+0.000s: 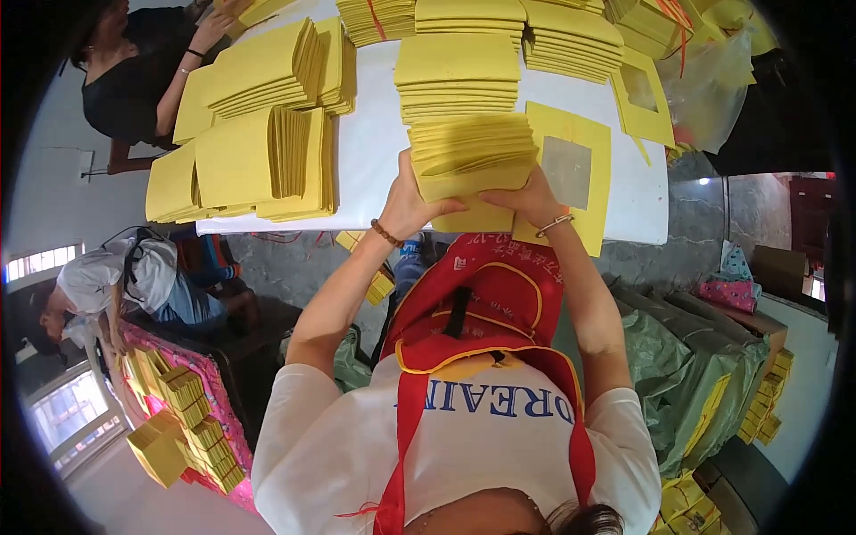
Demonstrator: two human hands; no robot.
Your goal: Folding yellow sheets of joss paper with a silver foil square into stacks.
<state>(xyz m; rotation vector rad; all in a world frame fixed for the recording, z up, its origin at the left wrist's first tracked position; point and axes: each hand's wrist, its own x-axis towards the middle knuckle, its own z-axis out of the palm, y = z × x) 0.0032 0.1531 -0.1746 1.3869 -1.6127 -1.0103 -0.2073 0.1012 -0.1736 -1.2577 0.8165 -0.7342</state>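
Both hands, left hand (412, 201) and right hand (528, 198), grasp a fanned stack of yellow folded paper sheets (471, 153) above the white counter (374, 152); uneven squeezing could spill its loose edges.

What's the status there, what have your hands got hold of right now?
Left hand and right hand both clamped on a fanned stack of yellow paper sheets. Stack at white table edge. More yellow stacks close behind.

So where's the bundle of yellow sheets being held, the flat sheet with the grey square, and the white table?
bundle of yellow sheets (471, 156): head view, on its fanned top edges.
sheet with the grey square (568, 171): head view, on the grey square.
white table (374, 152): head view, on bare top.
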